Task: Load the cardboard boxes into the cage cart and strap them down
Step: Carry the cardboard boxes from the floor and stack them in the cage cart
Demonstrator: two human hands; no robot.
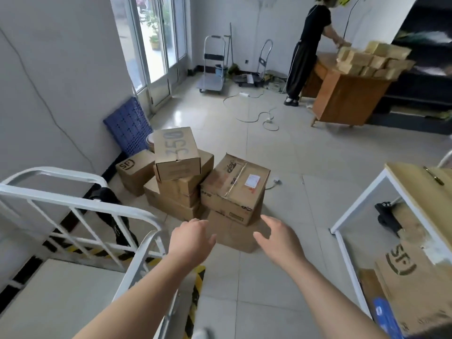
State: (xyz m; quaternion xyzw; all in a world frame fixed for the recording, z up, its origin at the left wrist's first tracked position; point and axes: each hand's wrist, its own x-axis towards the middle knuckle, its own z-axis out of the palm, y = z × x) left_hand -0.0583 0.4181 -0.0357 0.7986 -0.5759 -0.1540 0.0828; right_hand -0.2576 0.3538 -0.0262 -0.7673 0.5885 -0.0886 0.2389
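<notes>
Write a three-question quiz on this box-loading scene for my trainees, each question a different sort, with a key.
1. True or false: the left hand and right hand grip a box.
2. Which number marks the top box of the pile? A 350, B 120, C 900.
3. Fill in: the blue pallet leans against the ____.
Key: 1 false; 2 A; 3 wall.

Before me the stacked cardboard boxes (234, 189) are plain brown, the top shoebox-shaped carton (176, 152) printed with grey 350; the tubular metal cage cart (73, 204) beside me is white with yellow-black hazard stripes, the perforated plastic panel (128, 126) blue
</notes>
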